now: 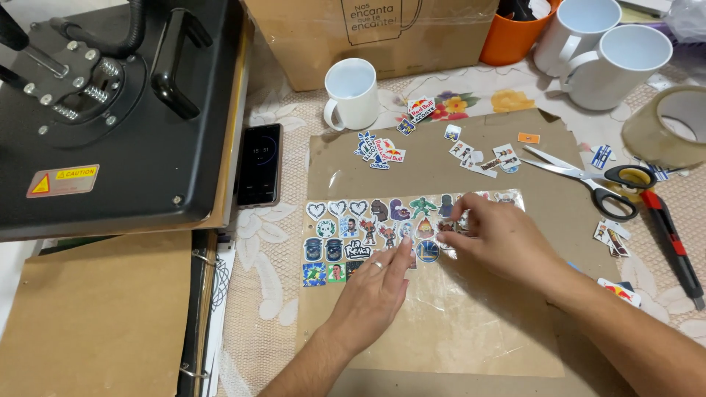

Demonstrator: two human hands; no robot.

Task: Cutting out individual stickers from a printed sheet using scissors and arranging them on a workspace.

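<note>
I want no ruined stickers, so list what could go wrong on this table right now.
1. The left hand lies flat on the clear film over the sticker rows; a slip could drag them out of line.
2. The right hand pinches a small sticker close to its neighbours; it might land crooked or overlap one.
3. The open scissors lie among loose cutouts near the right forearm, which could knock them.

From where I stand, the lower part of the clear film sheet lies bare, open to either hand. Left is walled by the black heat press and phone; scissors and a utility knife crowd the right, a white mug behind.
</note>
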